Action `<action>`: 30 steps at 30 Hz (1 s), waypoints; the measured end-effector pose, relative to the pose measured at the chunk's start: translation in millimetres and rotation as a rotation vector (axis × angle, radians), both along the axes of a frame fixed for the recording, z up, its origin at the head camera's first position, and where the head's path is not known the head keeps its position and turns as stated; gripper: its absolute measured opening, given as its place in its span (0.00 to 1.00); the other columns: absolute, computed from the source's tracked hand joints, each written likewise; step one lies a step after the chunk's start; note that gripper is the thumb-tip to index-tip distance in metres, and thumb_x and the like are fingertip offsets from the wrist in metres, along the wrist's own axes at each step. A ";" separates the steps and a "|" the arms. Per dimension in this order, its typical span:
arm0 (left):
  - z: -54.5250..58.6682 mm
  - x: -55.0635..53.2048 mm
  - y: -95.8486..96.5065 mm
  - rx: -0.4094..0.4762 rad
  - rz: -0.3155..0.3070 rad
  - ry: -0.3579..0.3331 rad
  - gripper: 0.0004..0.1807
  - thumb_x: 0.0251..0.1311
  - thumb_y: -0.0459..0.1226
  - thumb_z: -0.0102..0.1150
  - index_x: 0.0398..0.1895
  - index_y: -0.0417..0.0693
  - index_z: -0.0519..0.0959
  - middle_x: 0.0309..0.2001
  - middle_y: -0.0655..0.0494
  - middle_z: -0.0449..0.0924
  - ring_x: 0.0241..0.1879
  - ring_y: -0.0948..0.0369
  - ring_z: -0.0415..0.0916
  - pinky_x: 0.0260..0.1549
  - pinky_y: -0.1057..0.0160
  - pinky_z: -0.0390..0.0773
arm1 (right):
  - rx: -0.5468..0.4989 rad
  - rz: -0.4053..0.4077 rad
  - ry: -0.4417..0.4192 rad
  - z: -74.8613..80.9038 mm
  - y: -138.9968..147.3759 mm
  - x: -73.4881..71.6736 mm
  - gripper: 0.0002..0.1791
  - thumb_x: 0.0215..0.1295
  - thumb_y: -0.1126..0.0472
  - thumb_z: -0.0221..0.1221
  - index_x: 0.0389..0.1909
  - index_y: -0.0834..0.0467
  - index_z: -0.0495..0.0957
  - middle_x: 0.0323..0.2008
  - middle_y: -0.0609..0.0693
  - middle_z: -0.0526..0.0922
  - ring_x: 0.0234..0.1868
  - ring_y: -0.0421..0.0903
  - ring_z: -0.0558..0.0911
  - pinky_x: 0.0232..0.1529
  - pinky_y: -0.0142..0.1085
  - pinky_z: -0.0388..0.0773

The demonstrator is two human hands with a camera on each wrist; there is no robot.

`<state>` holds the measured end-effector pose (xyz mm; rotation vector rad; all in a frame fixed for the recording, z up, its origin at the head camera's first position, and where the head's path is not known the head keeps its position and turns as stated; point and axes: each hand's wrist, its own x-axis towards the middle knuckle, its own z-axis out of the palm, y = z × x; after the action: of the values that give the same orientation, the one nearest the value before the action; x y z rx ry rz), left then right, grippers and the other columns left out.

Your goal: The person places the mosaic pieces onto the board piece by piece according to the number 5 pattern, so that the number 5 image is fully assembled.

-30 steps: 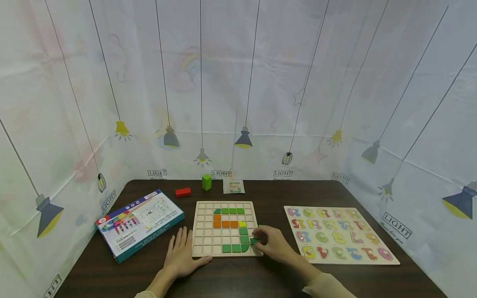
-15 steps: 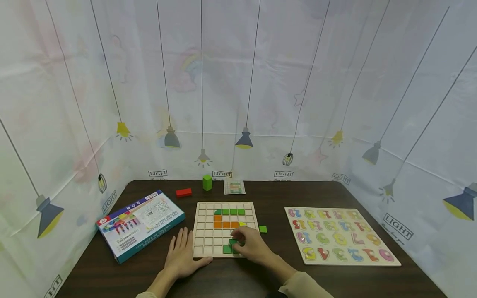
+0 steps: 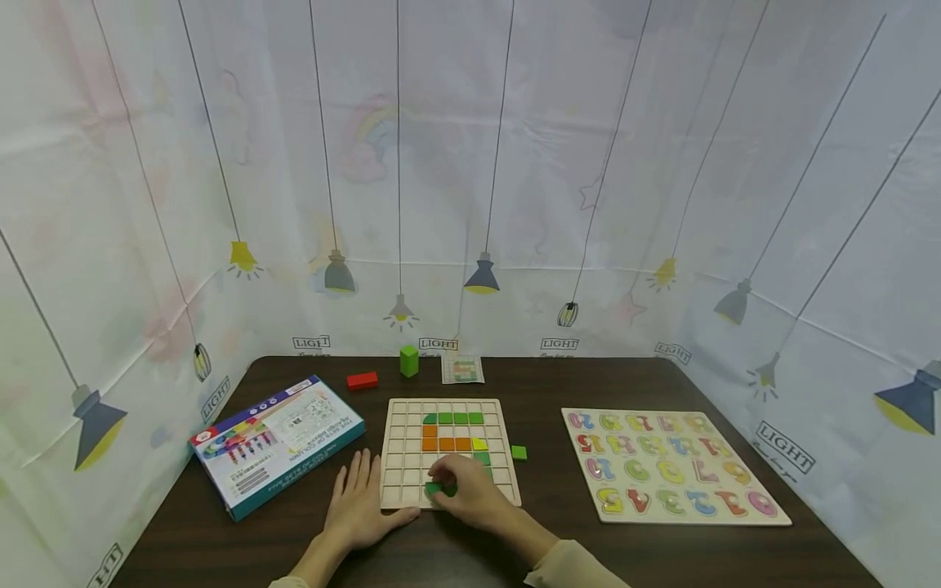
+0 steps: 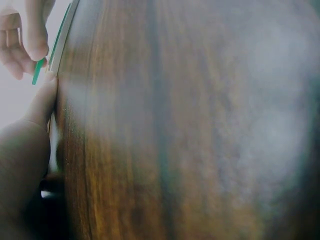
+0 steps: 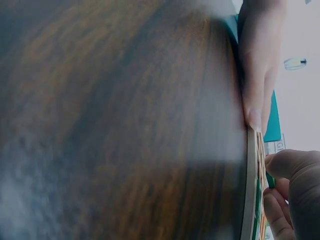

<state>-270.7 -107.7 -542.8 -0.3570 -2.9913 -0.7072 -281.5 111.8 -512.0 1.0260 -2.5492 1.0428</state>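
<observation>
A wooden grid board lies on the table with several coloured tiles in its squares. Near its front edge, my right hand pinches a green square tile between thumb and fingers. The left wrist view shows that green tile tilted close over the board. My left hand lies flat with fingers spread at the board's left side, thumb at its near corner. Across the board run green tiles, orange tiles and one yellow tile. My right hand hides the tiles beneath it.
Right of the board lies a loose green tile. Farther right is a number puzzle board. A boxed set lies at left. Behind are a red block, a green block and a pattern card.
My right hand has moved left with the green tile, from the board's right edge to its front middle. The loose green tile is now uncovered. My left hand has stayed put.
</observation>
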 end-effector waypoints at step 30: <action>4.6 1.9 0.6 -0.005 0.003 -0.029 0.64 0.45 0.73 0.53 0.71 0.32 0.52 0.72 0.33 0.43 0.71 0.42 0.37 0.66 0.42 0.36 | -0.013 -0.049 -0.033 -2.7 2.3 -5.3 0.11 0.57 0.66 0.65 0.41 0.61 0.79 0.37 0.48 0.81 0.37 0.38 0.79 0.38 0.28 0.78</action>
<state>-268.8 -107.1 -538.2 -0.3457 -3.0204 -0.7107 -286.8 114.2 -514.7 0.9456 -2.5765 1.0712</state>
